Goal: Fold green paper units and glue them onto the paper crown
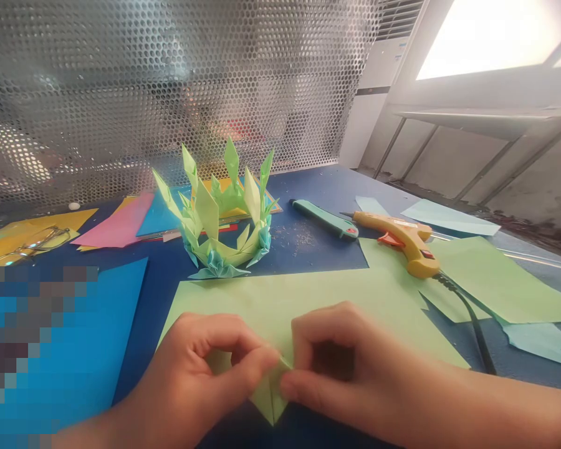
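We note both hands nearest us, thumbs and forefingers closed in a pinch: the left hand (215, 362) has the left side of a folded pale-green paper (265, 402), the right hand (355, 368) its right side. The paper's tip points toward the counter's (320, 257) near edge; whether it rests or is lifted, we cannot tell. Beyond it, a large flat green sheet (308, 293); left of that, a blue sheet (121, 330). Toward the counter's right edge, a yellow glue gun (402, 240) on green paper. At the large sheet's far side we see an upright folded-paper crown (208, 209). Farther: eyeglasses (44, 238) at left, a teal cutter (325, 219) right of the crown. Perforated metal screen (191, 93) along the counter's far edge.
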The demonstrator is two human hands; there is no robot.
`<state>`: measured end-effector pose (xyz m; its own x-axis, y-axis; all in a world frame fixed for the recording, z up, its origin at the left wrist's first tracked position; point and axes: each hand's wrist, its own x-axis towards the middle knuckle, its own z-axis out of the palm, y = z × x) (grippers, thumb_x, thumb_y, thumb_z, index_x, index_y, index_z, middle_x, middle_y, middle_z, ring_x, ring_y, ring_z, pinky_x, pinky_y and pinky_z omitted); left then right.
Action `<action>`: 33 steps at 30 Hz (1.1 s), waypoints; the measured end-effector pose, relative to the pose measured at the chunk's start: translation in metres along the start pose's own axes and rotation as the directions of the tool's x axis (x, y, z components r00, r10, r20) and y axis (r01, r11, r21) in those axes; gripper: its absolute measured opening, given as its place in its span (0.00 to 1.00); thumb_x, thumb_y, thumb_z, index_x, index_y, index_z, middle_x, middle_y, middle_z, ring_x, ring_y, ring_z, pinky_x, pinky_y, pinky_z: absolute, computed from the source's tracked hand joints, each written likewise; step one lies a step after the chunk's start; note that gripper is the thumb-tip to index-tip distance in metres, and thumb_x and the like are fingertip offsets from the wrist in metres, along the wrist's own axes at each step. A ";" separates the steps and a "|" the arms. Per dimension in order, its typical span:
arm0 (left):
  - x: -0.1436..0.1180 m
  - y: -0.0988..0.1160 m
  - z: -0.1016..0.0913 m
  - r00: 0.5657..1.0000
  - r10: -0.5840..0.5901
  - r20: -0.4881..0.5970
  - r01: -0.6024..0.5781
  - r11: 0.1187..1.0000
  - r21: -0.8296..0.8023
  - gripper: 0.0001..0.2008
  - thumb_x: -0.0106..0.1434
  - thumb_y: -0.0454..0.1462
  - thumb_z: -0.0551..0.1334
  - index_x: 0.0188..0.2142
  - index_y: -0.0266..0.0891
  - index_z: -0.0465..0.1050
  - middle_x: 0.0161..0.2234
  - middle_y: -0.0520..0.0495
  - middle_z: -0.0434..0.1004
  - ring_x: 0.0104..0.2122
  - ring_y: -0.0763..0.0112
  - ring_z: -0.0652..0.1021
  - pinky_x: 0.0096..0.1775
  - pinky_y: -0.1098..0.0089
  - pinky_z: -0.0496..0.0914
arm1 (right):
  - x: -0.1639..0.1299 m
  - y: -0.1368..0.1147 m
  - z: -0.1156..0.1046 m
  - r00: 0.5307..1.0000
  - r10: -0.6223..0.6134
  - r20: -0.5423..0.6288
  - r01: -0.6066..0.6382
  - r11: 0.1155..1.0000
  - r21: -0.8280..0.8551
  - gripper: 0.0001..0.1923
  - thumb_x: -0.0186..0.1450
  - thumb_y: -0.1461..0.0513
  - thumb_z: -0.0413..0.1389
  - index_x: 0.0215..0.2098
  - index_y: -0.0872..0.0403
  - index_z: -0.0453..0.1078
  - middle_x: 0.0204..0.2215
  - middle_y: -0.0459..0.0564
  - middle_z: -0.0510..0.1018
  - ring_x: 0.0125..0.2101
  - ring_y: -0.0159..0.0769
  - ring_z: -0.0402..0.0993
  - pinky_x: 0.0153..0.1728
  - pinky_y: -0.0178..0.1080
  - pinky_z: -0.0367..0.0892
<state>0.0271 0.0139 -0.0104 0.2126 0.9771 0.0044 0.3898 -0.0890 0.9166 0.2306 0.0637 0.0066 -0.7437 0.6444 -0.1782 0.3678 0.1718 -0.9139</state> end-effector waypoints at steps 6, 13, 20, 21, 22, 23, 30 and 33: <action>0.002 0.001 -0.001 0.996 -0.090 0.014 0.091 0.984 -0.154 0.11 0.61 0.42 0.67 0.25 0.43 0.82 0.22 0.56 0.80 0.24 0.76 0.74 0.28 0.79 0.66 | 0.002 -0.002 0.000 0.999 0.026 -0.032 -0.023 0.996 0.088 0.16 0.59 0.61 0.65 0.21 0.55 0.63 0.16 0.36 0.61 0.19 0.24 0.55 0.18 0.27 0.51; 0.001 0.001 0.001 0.990 -0.130 0.051 0.139 0.961 -0.239 0.10 0.60 0.42 0.69 0.24 0.42 0.82 0.22 0.56 0.78 0.20 0.80 0.71 0.25 0.81 0.67 | -0.001 -0.003 0.000 0.999 0.004 -0.035 -0.003 0.999 0.037 0.17 0.63 0.61 0.59 0.21 0.54 0.60 0.16 0.37 0.58 0.19 0.25 0.52 0.19 0.28 0.51; 0.005 0.002 0.003 0.976 -0.198 0.087 0.215 0.848 -0.484 0.06 0.60 0.42 0.70 0.31 0.45 0.85 0.26 0.55 0.84 0.26 0.78 0.78 0.29 0.83 0.72 | 0.000 -0.002 -0.003 0.998 0.023 -0.058 -0.014 0.989 0.150 0.23 0.61 0.54 0.65 0.20 0.54 0.59 0.15 0.36 0.55 0.20 0.25 0.51 0.18 0.29 0.48; 0.006 0.002 0.003 0.976 -0.198 0.092 0.217 0.838 -0.500 0.05 0.60 0.42 0.70 0.30 0.45 0.84 0.26 0.56 0.84 0.26 0.77 0.79 0.29 0.83 0.73 | 0.000 -0.002 -0.004 0.998 0.033 -0.054 -0.023 0.986 0.167 0.23 0.60 0.53 0.66 0.20 0.54 0.59 0.15 0.36 0.56 0.20 0.25 0.51 0.18 0.29 0.48; 0.006 0.001 0.002 0.975 -0.199 0.096 0.220 0.833 -0.507 0.05 0.60 0.41 0.70 0.30 0.45 0.84 0.26 0.56 0.84 0.26 0.78 0.79 0.29 0.83 0.73 | 0.001 -0.001 -0.004 0.998 0.041 -0.046 -0.031 0.983 0.183 0.24 0.60 0.52 0.66 0.20 0.54 0.59 0.15 0.36 0.56 0.20 0.25 0.51 0.18 0.29 0.48; 0.006 0.001 0.002 0.974 -0.204 0.098 0.225 0.831 -0.509 0.05 0.60 0.40 0.71 0.29 0.44 0.84 0.25 0.57 0.84 0.26 0.78 0.79 0.29 0.84 0.73 | 0.002 0.000 -0.004 0.998 0.047 -0.034 -0.039 0.979 0.200 0.24 0.59 0.51 0.67 0.20 0.54 0.60 0.16 0.36 0.57 0.20 0.25 0.52 0.19 0.29 0.49; 0.005 -0.002 -0.001 0.965 -0.220 0.141 0.262 0.795 -0.547 0.06 0.60 0.38 0.71 0.28 0.41 0.84 0.23 0.55 0.83 0.22 0.79 0.77 0.27 0.82 0.70 | 0.003 0.001 -0.007 0.997 0.056 0.057 -0.067 0.976 0.208 0.23 0.60 0.48 0.65 0.24 0.54 0.64 0.21 0.39 0.64 0.25 0.29 0.59 0.26 0.31 0.57; 0.004 -0.004 0.001 0.966 -0.223 0.129 0.258 0.821 -0.510 0.05 0.58 0.38 0.71 0.27 0.40 0.83 0.23 0.54 0.81 0.23 0.78 0.75 0.26 0.79 0.69 | 0.003 0.000 -0.007 0.997 0.059 0.059 -0.069 0.978 0.196 0.23 0.60 0.47 0.65 0.24 0.55 0.65 0.20 0.39 0.64 0.25 0.29 0.59 0.26 0.31 0.57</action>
<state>0.0269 0.0181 -0.0146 0.2342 0.9390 -0.2517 -0.0820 0.2771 0.9573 0.2323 0.0710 0.0087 -0.7523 0.6084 -0.2527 0.3018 -0.0226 -0.9531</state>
